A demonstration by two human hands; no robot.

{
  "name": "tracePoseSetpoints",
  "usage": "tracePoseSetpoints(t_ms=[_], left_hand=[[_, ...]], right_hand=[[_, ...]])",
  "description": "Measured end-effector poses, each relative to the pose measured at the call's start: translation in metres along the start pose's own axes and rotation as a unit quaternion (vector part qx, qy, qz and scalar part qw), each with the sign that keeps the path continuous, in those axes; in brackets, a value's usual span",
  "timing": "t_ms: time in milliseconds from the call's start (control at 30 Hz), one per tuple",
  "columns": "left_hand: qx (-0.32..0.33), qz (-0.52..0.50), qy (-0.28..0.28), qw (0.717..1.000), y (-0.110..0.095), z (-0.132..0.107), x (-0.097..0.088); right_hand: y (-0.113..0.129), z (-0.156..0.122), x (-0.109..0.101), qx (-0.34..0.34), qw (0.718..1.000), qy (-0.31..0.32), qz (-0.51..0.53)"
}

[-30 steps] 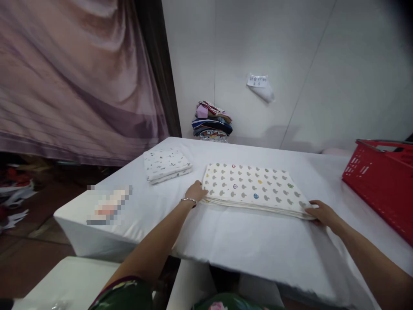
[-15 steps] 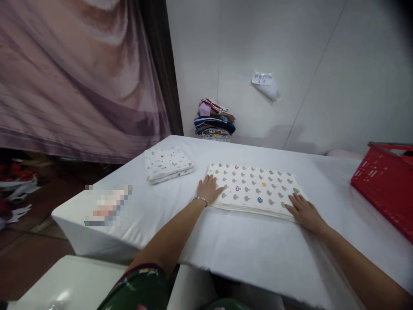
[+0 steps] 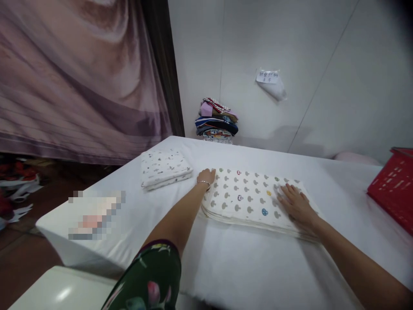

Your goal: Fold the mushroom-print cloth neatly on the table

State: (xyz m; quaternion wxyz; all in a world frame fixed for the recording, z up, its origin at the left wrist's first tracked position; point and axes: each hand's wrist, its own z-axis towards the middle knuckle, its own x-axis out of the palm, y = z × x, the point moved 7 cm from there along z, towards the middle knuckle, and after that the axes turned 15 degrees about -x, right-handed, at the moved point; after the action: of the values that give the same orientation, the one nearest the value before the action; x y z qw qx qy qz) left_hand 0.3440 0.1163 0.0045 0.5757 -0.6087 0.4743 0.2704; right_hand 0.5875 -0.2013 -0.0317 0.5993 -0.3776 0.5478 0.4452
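Note:
A white folded cloth [image 3: 240,204] with a grey and coloured mushroom print lies flat in front of me, its stacked layers showing along the near edge. My left hand [image 3: 205,176], with a bracelet at the wrist, has its fingers bent around the cloth's far left corner. On the right part of the print rests my right hand [image 3: 295,206], palm down with the fingers spread. A second folded cloth [image 3: 166,168], white with small dark motifs, sits to the left of my left hand, apart from it.
Both cloths are on a white-covered table [image 3: 245,262]. A red basket [image 3: 395,191] stands at the right edge, and a stack of folded fabrics [image 3: 216,122] by the wall. A blurred-out item [image 3: 95,217] lies at the table's left. A pink curtain [image 3: 80,82] hangs behind.
My left hand has gone from lying open on the cloth's left side to its far left corner, fingers now curled. My right hand has slid inward over the print.

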Motion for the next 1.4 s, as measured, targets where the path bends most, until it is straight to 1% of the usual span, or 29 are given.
tracePoseSetpoints(t_ms=[67, 133, 200, 267, 433, 533, 600, 667, 733, 800, 833, 900, 1000, 1067, 1167, 1400], left_hand=[[-0.031, -0.002, 0.012, 0.999, -0.003, 0.012, 0.004], [-0.051, -0.007, 0.024, 0.998, -0.006, 0.023, 0.009], [-0.06, -0.012, 0.034, 0.998, -0.009, 0.031, 0.013], [-0.056, -0.02, 0.024, 0.998, -0.012, 0.036, 0.015], [-0.016, -0.042, -0.047, 0.998, -0.012, 0.033, 0.014], [-0.008, -0.035, -0.054, 0.998, -0.012, 0.028, 0.013], [0.005, -0.017, -0.064, 0.998, -0.016, 0.023, 0.009], [0.036, 0.011, -0.089, 0.995, -0.024, 0.014, 0.004], [0.095, 0.043, -0.115, 0.988, -0.032, 0.0, 0.002], [0.167, 0.079, -0.124, 0.975, -0.036, -0.016, 0.008], [0.196, 0.097, -0.119, 0.969, -0.035, -0.022, 0.013], [0.215, 0.132, -0.086, 0.964, -0.028, -0.028, 0.027], [0.194, 0.158, -0.044, 0.967, -0.014, -0.025, 0.042], [0.189, 0.165, -0.04, 0.967, -0.011, -0.022, 0.045], [0.191, 0.183, -0.038, 0.964, -0.012, -0.021, 0.046], [0.184, 0.208, -0.043, 0.96, -0.013, -0.022, 0.047]], right_hand=[[0.002, 0.008, 0.012, 0.003, 1.0, 0.025, -0.005], [0.002, 0.009, 0.022, 0.003, 0.999, 0.032, -0.008], [0.002, 0.008, 0.026, -0.002, 1.0, 0.024, -0.012], [0.001, 0.006, 0.026, -0.004, 1.0, 0.017, -0.013], [0.004, 0.007, 0.021, -0.004, 1.0, 0.021, -0.003], [0.007, 0.008, 0.017, -0.005, 1.0, 0.026, 0.004], [0.009, 0.008, 0.016, -0.004, 1.0, 0.029, 0.01], [0.011, 0.008, 0.014, -0.004, 0.999, 0.035, 0.017], [0.012, 0.008, 0.013, -0.002, 0.999, 0.041, 0.025], [0.012, 0.01, 0.011, 0.0, 0.998, 0.055, 0.041], [0.011, 0.012, 0.009, 0.0, 0.997, 0.063, 0.052], [0.005, 0.017, 0.004, 0.002, 0.996, 0.069, 0.064], [-0.015, 0.027, -0.007, 0.037, 0.998, 0.043, 0.037], [-0.031, 0.031, -0.007, 0.08, 0.996, 0.041, 0.026], [-0.047, 0.031, 0.002, 0.123, 0.99, 0.064, 0.038], [-0.062, 0.034, 0.009, 0.112, 0.989, 0.067, 0.063]])
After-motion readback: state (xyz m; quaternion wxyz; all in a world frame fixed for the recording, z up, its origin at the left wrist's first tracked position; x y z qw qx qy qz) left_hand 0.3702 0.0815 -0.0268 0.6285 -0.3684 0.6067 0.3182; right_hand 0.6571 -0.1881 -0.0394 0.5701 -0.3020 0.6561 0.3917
